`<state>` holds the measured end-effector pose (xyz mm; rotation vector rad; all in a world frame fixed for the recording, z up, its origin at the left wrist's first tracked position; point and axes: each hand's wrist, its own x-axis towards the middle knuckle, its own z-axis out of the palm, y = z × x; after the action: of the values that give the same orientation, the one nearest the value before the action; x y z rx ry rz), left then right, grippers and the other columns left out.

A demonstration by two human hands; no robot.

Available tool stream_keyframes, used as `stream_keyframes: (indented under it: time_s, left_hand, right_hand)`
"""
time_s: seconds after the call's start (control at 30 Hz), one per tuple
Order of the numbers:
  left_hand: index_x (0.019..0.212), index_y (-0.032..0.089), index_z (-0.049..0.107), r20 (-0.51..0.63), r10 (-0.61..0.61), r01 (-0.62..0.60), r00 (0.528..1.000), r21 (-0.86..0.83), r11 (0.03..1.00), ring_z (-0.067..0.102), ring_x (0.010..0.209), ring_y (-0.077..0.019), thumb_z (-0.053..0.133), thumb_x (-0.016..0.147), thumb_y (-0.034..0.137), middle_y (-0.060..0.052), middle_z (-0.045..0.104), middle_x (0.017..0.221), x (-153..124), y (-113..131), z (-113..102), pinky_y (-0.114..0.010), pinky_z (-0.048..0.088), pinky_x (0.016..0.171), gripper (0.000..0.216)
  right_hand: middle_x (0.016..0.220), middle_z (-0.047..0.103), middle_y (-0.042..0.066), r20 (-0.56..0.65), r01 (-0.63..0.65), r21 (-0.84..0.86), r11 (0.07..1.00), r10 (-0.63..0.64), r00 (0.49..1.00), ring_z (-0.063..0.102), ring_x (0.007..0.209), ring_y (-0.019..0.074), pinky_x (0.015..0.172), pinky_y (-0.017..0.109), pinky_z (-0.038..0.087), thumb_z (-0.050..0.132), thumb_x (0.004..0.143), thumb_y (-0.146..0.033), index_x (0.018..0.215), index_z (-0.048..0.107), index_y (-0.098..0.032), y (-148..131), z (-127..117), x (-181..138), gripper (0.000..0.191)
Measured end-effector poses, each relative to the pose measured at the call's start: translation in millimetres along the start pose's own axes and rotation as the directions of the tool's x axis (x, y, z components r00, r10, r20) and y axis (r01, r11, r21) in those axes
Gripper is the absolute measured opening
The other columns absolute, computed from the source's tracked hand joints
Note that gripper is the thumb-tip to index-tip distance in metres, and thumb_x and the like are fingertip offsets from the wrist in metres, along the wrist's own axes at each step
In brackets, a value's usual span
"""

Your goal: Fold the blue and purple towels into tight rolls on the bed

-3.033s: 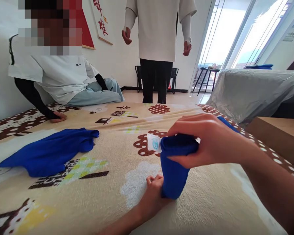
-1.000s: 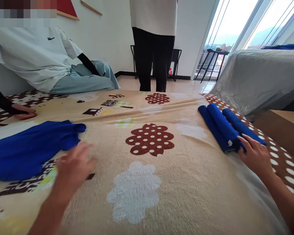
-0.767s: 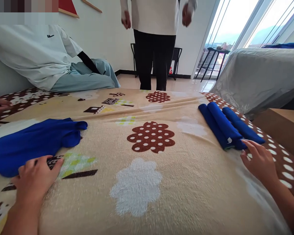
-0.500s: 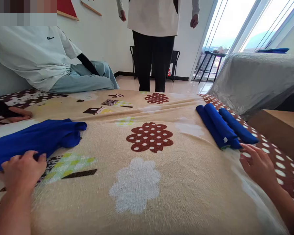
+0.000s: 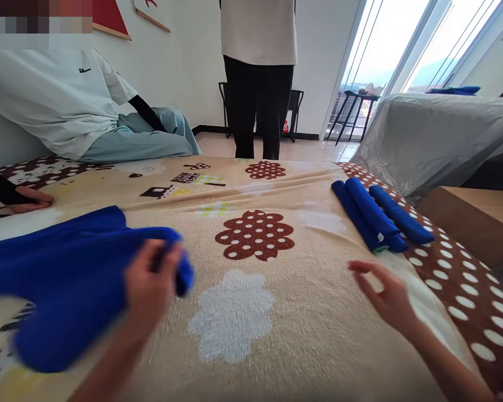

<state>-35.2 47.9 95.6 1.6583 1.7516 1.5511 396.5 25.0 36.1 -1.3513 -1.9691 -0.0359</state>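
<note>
Left hand (image 5: 148, 285) pinches loose blue cloth (image 5: 71, 285); right hand (image 5: 388, 296) hovers, unclenched, near rolled blue cloths (image 5: 371, 205) along the beige patterned blanket (image 5: 310, 318)'s right edge.

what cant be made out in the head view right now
All in the head view:
- Loose cloth: its left end is cut off by the left edge.
- Left hand: blurred, so the exact finger placing on the cloth is unclear.
- White tag on a roll: too small to read.
- Standing person: upper body cut off by the top edge.
- Box: right end cut off by the right edge.
</note>
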Motion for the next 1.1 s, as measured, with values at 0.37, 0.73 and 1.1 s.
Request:
stream_keyframes:
  time_s: [0.37, 0.73, 1.1]
  left_hand:
    - [0.100, 0.025, 0.064, 0.889, 0.093, 0.175, 0.449, -0.189, 0.966, 0.060, 0.095, -0.0196, 0.046, 0.098, 0.050, -0.003, 0.068, 0.102, -104, 48, 57, -0.030, 0.047, 0.086, 0.031]
    - [0.063, 0.020, 0.033, 0.905, 0.196, 0.253, 0.378, -0.305, 0.918, 0.030, 0.061, -0.0110, 0.053, 0.092, 0.058, 0.004, 0.031, 0.062, -86, 43, 55, -0.029, 0.023, 0.057, 0.053]
    - [0.070, 0.021, 0.048, 0.854, 0.102, 0.325, 0.509, -0.301, 0.897, 0.041, 0.067, -0.0149, 0.040, 0.098, 0.060, 0.000, 0.047, 0.070, -91, 42, 58, -0.029, 0.037, 0.063, 0.048]
  right_hand:
    - [0.062, 0.050, -0.001, 0.594, -0.408, 0.463, 0.787, 0.066, 0.802, 0.044, 0.061, 0.0101, 0.057, 0.024, 0.033, 0.048, 0.095, -0.062, 0.064, 0.047, -0.019, -123, 27, 5, 0.053]
    - [0.068, 0.053, -0.001, 0.716, -0.673, 0.656, 0.342, -0.002, 0.698, 0.053, 0.062, 0.0087, 0.057, 0.021, 0.040, 0.063, 0.090, -0.056, 0.077, 0.050, -0.017, -128, 46, -11, 0.043]
    - [0.063, 0.055, -0.002, 0.634, -0.590, 0.629, 0.506, 0.104, 0.766, 0.052, 0.059, 0.0088, 0.057, 0.021, 0.043, 0.076, 0.072, -0.065, 0.069, 0.055, -0.017, -139, 53, -10, 0.053]
